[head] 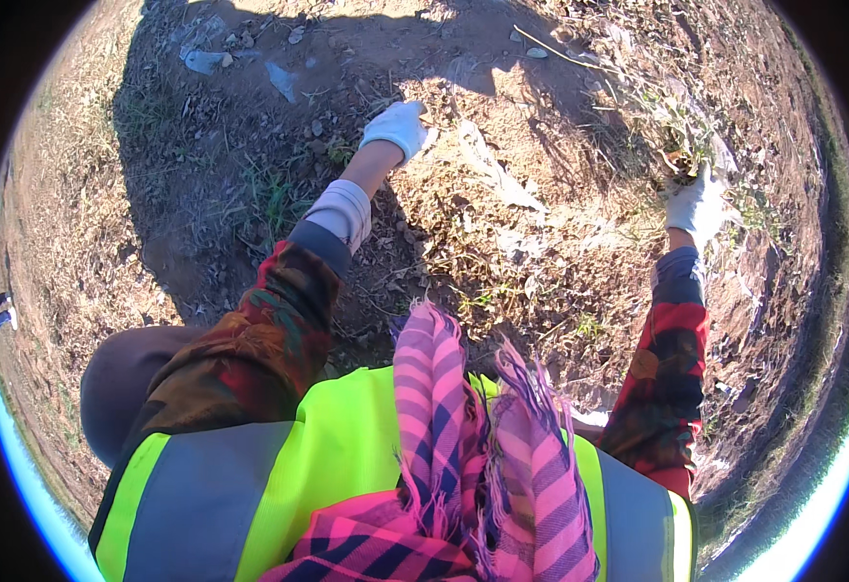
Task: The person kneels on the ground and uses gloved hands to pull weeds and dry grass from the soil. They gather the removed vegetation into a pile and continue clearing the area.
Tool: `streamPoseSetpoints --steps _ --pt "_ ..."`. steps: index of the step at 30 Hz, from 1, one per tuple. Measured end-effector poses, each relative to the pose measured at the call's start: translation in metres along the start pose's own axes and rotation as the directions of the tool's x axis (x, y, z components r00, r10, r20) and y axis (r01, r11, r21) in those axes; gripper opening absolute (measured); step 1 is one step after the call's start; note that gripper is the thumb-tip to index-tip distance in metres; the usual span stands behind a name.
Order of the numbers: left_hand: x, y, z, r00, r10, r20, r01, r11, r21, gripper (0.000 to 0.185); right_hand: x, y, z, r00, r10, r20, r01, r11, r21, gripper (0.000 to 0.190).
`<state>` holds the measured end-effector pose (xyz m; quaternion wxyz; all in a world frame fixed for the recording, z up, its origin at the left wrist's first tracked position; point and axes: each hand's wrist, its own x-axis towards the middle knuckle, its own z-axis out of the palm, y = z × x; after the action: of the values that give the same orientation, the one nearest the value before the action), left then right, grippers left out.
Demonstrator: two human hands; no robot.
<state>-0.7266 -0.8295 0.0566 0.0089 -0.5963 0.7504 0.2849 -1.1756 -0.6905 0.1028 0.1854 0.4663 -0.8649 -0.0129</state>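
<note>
My left hand (395, 132), in a white glove, is low over the soil with its fingers curled. Its fingertips point towards a pale scrap, and whether they pinch anything is hidden. Just right of it lies a torn strip of whitish plastic film (495, 171) on sunlit ground. Out to the right, my right hand (697, 207), also in a white glove, is closed around a clump of dry weeds (686, 145). Pale, film-like material shows beside that clump, partly mixed with the stems.
More plastic scraps (281, 80) lie in the shade at the upper left. A green grass tuft (275, 195) grows below my left hand. Fringed scarf ends (435, 378) hang before my chest. Another person's foot (1, 316) shows at the far left edge.
</note>
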Motion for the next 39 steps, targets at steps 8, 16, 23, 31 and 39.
streamPoseSetpoints --steps 8,16,23,31,39 --pt "0.005 0.017 0.024 0.994 0.103 -0.031 -0.092 0.961 0.259 0.045 -0.080 -0.003 0.074 0.890 0.091 0.447 -0.275 0.888 0.367 0.070" --pt "0.043 0.034 0.004 0.901 0.192 0.389 -0.355 0.841 0.407 0.038 -0.072 -0.041 0.035 0.801 0.186 0.569 -0.206 0.978 -0.030 0.085" --pt "0.029 0.041 0.024 0.847 0.442 0.294 -0.425 0.897 -0.122 0.033 -0.067 -0.058 0.009 0.776 0.266 0.572 -0.227 0.964 -0.140 0.070" --pt "0.034 0.027 0.053 0.941 0.084 0.329 0.211 0.614 -0.760 0.031 -0.079 -0.014 0.055 0.843 0.295 0.450 -0.508 0.712 0.485 0.065" --pt "0.053 0.011 0.076 0.982 -0.036 0.186 0.154 0.723 -0.673 0.038 -0.025 -0.039 0.048 0.928 0.135 0.348 -0.284 0.860 0.424 0.071"
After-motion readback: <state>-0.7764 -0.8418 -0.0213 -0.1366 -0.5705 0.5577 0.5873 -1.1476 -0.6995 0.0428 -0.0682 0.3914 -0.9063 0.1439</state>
